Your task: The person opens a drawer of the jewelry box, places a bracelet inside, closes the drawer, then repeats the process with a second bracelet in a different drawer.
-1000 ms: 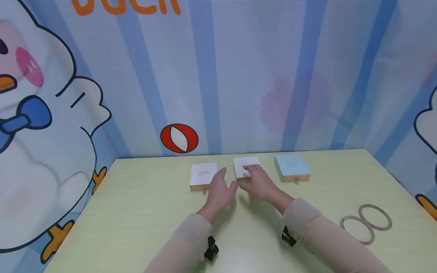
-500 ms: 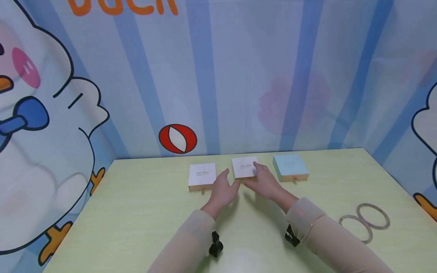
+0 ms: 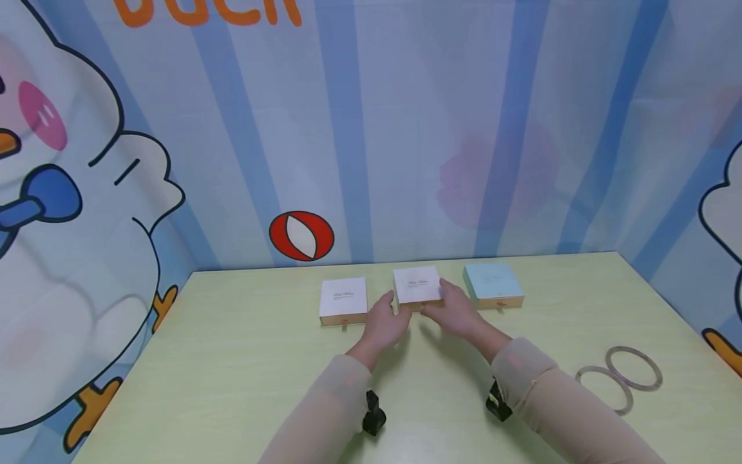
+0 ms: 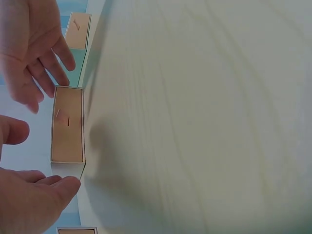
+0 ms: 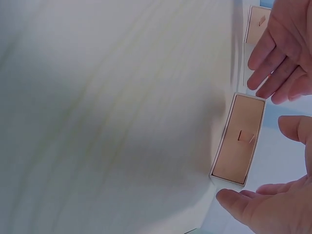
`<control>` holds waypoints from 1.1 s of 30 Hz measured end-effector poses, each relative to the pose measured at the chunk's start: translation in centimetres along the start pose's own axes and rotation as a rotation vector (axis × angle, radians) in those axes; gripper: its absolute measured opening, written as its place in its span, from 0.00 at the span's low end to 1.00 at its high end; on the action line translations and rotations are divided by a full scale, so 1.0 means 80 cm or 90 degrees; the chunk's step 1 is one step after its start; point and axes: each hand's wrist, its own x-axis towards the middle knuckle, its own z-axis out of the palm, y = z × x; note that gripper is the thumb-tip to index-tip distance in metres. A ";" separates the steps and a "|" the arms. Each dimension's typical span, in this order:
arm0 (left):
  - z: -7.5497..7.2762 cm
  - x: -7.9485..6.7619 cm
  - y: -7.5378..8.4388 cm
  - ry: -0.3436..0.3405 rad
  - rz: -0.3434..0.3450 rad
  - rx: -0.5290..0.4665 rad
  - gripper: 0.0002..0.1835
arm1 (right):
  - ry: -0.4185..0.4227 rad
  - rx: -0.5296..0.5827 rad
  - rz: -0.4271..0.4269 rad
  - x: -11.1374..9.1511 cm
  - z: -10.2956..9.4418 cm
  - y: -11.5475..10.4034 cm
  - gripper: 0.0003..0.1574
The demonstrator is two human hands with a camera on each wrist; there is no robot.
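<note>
A small white drawer box (image 3: pixel 417 284) with fine print on its lid and a tan front sits at the back of the table, the middle one in a row. My left hand (image 3: pixel 385 322) is at its left side and my right hand (image 3: pixel 455 310) at its right, palms facing each other, fingers fairly straight. In the left wrist view, fingertips of both hands come right up to the ends of the box (image 4: pixel 68 125). A short ribbon tab (image 5: pixel 246 137) shows on its tan front in the right wrist view. Both thumbs stand off the lid.
Another white box (image 3: pixel 343 299) lies to the left and a light blue box (image 3: pixel 494 283) to the right. Two thin grey rings (image 3: pixel 634 367) lie together at the right. Behind the table (image 3: pixel 220 361) hangs a printed blue curtain (image 3: pixel 400 129).
The right hand has drawn off the middle box's lid to its right side, uncovering the print. The left hand has shifted slightly right, closer to that box, off the left box.
</note>
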 end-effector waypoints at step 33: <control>0.001 -0.004 0.007 -0.028 -0.030 -0.007 0.30 | -0.020 0.035 0.053 -0.009 0.000 0.001 0.36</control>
